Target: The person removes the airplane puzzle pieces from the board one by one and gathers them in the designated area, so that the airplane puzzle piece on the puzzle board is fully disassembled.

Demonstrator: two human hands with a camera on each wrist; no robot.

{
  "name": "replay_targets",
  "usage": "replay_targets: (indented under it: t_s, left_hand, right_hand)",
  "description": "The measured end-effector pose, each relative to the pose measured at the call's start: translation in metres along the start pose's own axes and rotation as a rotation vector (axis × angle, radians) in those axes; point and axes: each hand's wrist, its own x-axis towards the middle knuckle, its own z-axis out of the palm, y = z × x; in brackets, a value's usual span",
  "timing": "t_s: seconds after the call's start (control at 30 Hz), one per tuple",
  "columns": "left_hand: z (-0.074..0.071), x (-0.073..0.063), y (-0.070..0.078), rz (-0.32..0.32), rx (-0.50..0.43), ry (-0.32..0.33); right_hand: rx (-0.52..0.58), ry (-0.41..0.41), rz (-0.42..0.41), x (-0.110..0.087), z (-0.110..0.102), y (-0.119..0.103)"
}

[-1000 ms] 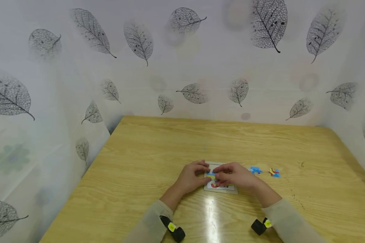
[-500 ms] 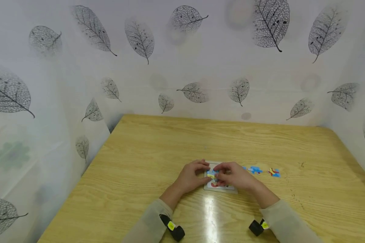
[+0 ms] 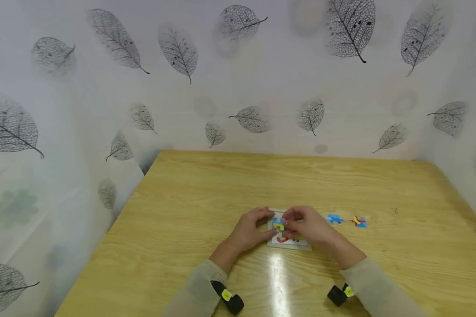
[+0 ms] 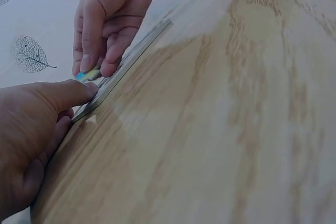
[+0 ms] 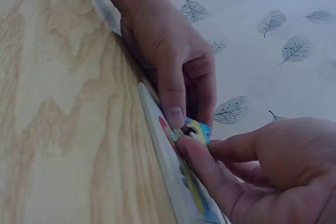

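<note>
A small jigsaw puzzle board [image 3: 289, 246] with a pale frame lies on the table between both hands. My left hand [image 3: 249, 229] holds the board at its left side, its thumb on the frame in the left wrist view. Over the board, my right hand [image 3: 311, 226] pinches a yellow-and-blue puzzle piece [image 5: 198, 130] between thumb and fingers. That piece is tilted up, close to the left thumb. Red and yellow printing shows on the lower part of the board; the right fingers hide some of it.
To the right of the board lie loose puzzle pieces: a blue one [image 3: 335, 219] and a red, yellow and blue one [image 3: 358, 221]. Part of another is hidden behind the right hand. A leaf-patterned curtain [image 3: 277, 88] stands behind the wooden table [image 3: 198, 193].
My right hand has shifted slightly up and to the right, and more of the yellow-and-blue piece shows. The left hand stays at the board's left side.
</note>
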Motion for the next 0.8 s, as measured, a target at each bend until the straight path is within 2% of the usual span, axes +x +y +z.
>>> replay_targets:
  t_s: [0.2,0.43,0.8]
  left_hand:
    - [0.0,0.0,0.004,-0.024,-0.061,-0.007]
    - [0.002,-0.002,0.003,-0.03,-0.114,-0.003]
    - [0.002,-0.003,0.004,-0.08,-0.072,-0.001]
  right_hand:
    - [0.019,0.052,0.01,-0.014,-0.017,-0.004]
    - [0.001,0.102,0.03,-0.033,-0.04,0.006]
    - [-0.028,0.148,0.043,-0.048,-0.055,0.021]
